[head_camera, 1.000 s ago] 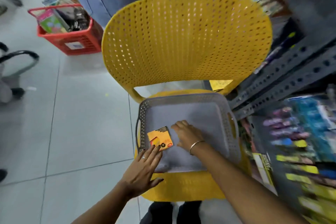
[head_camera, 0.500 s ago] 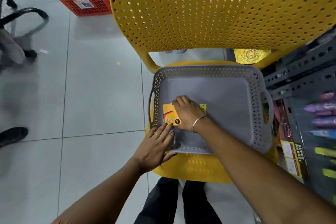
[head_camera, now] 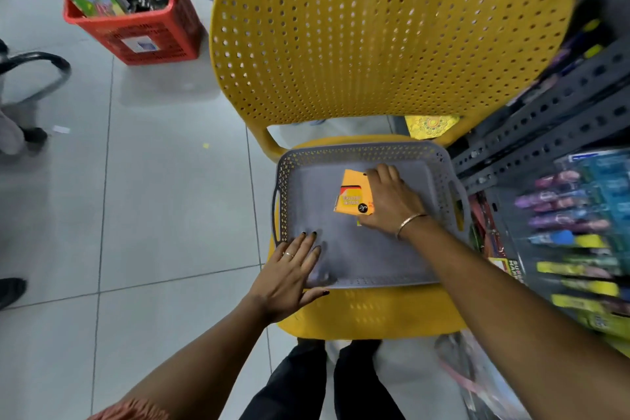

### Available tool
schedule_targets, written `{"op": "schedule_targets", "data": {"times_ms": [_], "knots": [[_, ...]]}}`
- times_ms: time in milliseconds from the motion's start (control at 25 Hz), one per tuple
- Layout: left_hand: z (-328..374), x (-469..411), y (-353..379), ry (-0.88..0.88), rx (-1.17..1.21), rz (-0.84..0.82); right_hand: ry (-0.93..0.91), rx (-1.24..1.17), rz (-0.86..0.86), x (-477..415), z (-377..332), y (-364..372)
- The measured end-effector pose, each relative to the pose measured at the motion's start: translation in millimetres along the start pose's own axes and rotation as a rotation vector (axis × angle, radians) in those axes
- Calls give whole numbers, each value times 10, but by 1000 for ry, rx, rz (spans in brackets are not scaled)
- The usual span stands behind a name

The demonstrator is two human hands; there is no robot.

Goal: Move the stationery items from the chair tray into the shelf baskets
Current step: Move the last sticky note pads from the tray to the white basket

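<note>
We are gripping the orange packet with our right hand | packet lying left of palm, long axis pointing away | left hand lying flat, released, on the tray rim.

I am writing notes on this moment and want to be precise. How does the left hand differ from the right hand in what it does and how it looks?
The right hand grips the orange packet inside the grey tray; the left hand holds nothing. The left hand lies flat with fingers spread over the tray's near left corner; the right hand is curled further inside. The left wears a ring, the right a bangle. Both reach into the same tray.
</note>
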State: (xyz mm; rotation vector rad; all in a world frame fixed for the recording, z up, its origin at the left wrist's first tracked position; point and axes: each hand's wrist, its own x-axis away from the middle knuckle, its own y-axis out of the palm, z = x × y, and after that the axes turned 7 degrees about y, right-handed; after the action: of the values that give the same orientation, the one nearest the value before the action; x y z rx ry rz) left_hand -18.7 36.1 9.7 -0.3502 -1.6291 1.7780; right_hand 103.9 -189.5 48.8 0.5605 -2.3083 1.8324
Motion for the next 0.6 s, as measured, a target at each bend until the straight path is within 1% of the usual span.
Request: {"op": "schedule_targets", "data": {"times_ms": [160, 320, 480, 600], "knots": [[-11, -283, -686, 66, -42, 93, 112, 25, 155, 338, 210, -1012], [170, -691, -1648, 179, -63, 259, 248, 49, 309, 926, 258, -2135], [611, -1090, -2515, 328, -95, 421, 361, 30, 428, 1690, 361, -3156], [1231, -1326, -3030, 475, -88, 509, 474, 6, 540, 2472, 481, -3725]]}}
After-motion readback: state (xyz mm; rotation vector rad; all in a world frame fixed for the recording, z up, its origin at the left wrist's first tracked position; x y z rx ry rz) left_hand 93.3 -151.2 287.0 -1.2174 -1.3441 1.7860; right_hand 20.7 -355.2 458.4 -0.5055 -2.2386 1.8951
